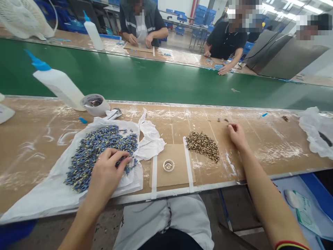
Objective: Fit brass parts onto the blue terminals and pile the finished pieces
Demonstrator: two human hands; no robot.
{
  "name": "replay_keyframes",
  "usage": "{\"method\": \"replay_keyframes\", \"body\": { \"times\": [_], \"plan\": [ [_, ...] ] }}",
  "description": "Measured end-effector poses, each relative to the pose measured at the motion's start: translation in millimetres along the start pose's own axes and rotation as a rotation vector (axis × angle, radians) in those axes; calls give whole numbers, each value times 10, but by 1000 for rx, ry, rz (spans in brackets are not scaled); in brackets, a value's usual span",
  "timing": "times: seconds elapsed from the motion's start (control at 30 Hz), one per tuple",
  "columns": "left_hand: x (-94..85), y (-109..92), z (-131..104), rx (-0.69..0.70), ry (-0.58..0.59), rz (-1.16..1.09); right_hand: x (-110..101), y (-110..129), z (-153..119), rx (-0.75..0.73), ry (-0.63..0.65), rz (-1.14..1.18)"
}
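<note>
My left hand (pixel 109 166) rests at the right edge of a pile of small blue and yellow pieces (pixel 96 152) on a white sheet. Its fingers are curled in toward the thumb, over a few pieces; what is between the fingertips is partly hidden. My right hand (pixel 237 135) is at the far side of the tabletop, fingertips pinched together beside a few tiny brown pieces (pixel 219 120). Left of that hand lies a heap of small gold-brown pieces (pixel 203 145). Between my hands, a small clear round dish (pixel 168 165) sits on a taped cardboard square (pixel 173 180).
A white squeeze bottle with a blue nozzle (pixel 61 85) and a tape roll (pixel 95 105) stand at the back left. Crumpled white paper (pixel 150 139) lies beside the sheet. Beyond the green belt (pixel 156 80), two people work with their hands. A plastic bag (pixel 316 132) lies far right.
</note>
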State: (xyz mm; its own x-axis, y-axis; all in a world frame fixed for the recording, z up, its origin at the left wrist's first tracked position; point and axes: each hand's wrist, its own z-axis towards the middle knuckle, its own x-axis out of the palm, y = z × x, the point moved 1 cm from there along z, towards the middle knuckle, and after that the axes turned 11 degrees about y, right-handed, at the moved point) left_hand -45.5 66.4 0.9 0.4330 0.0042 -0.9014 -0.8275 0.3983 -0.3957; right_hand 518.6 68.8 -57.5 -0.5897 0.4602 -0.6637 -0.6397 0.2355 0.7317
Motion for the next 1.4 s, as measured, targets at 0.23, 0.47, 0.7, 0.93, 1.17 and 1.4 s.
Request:
{"method": "replay_keyframes", "body": {
  "times": [0.23,0.47,0.7,0.93,1.17,1.4],
  "plan": [
    [-123,-63,57,-92,45,-266,-121,-107,-690,-32,73,11],
    [-138,-34,9,-211,49,-593,-148,-9,-967,-10,20,34],
    [-255,57,-28,-237,-55,-557,-144,126,-1007,-26,-17,-25],
    [-274,-25,-116,-330,-51,-843,-144,152,-1030,-36,-38,-45],
    [-78,-235,-164,-320,78,-1145,-123,103,-1008,-55,-44,-24],
    [100,-414,-151,-238,139,-1189,-121,105,-988,-59,-42,-31]
  ]
}}
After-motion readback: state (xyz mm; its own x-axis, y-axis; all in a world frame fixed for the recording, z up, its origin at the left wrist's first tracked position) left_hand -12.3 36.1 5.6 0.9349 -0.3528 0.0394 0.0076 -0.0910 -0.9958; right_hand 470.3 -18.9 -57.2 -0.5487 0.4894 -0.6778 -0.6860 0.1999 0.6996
